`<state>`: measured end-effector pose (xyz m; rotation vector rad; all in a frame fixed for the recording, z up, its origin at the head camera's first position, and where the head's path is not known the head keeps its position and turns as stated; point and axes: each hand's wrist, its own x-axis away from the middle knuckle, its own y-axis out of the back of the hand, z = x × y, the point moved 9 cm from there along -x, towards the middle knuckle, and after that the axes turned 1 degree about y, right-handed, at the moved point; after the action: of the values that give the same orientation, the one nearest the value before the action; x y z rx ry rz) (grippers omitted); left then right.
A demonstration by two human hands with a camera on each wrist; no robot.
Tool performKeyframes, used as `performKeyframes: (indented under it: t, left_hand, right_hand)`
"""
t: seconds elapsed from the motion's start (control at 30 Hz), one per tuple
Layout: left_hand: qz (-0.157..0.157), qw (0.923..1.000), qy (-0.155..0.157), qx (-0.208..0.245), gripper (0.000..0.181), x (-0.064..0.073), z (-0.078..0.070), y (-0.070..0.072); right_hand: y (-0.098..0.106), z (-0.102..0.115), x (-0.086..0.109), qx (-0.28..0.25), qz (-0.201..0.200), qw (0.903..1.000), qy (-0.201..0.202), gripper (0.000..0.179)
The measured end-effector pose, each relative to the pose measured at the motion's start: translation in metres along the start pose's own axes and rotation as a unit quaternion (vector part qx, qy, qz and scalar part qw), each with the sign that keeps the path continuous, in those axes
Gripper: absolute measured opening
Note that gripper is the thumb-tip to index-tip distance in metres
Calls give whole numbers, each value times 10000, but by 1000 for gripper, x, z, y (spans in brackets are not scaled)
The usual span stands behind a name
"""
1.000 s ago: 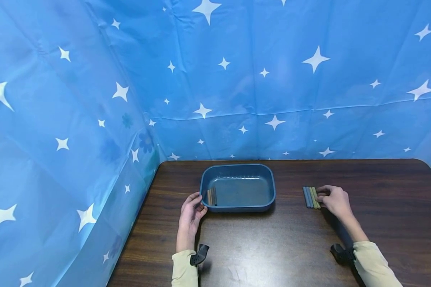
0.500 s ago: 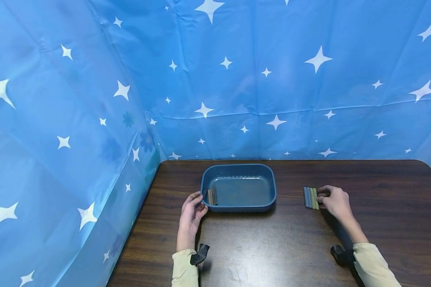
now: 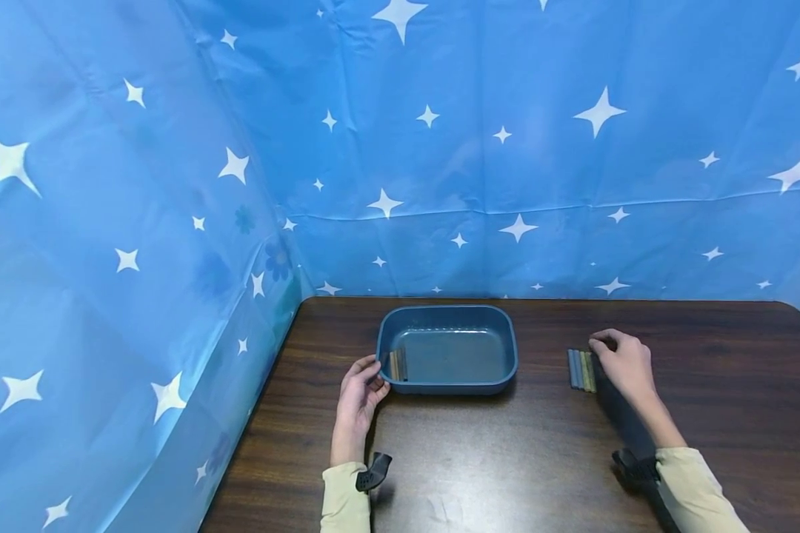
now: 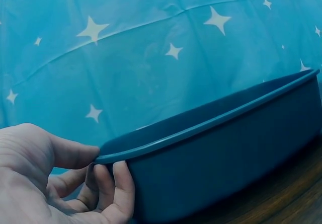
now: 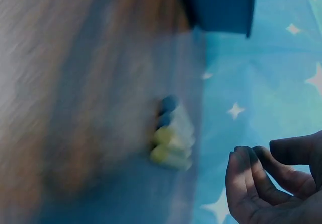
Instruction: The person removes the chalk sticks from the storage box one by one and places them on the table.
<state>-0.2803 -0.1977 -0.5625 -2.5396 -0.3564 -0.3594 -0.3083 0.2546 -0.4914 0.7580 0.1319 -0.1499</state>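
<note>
A blue rectangular plastic bin stands on the table in the head view. My left hand pinches its near left corner, thumb on the rim and fingers against the outer wall in the left wrist view. Inside that corner lie a few brown and dark sticks. To the right, round-ended sticks, two blue and two yellow-green, lie side by side; they look blurred in the right wrist view. My right hand hovers just right of them, fingers loosely curled, thumb apart from the fingertips, nothing visible between.
The dark wood table runs back to a blue curtain with white stars, which also covers the left side. A black camera strap sits on the left wrist, another on the right.
My right hand has let go of the yellow-green stick at the row's right end and moved up and slightly away. My left hand stays at the bin's corner. The head view has shifted slightly.
</note>
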Motion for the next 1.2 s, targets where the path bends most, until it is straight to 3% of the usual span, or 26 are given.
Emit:
performKeyframes:
  t: [0.23,0.4,0.53,0.67,0.83,1.2]
  left_hand:
    - [47,9989,-268,-375,15,0,-4,-2]
    - [79,9968,-459,-648,21,1,-7,-5]
    - [108,9962,-456,-736,22,-1,-7,-6]
    - [95,9972,-414,-623,17,-2,-7,-4]
    - [41,9978,-362,-555,15,0,-6,-2]
    - [1,9982,-325,-498,15,2,-8,0]
  right_hand:
    - [-5,42,1,-511,111,9982,299,27]
    - [-17,74,3,-727,249,9948,670,25]
    - [-31,95,2,-874,402,9928,711,25]
    - [-52,112,-1,-1369,753,9861,572,28]
    - [-84,136,1,-1978,1290,9704,510,28]
    - [-161,172,12,-2205,2091,9519,382,27]
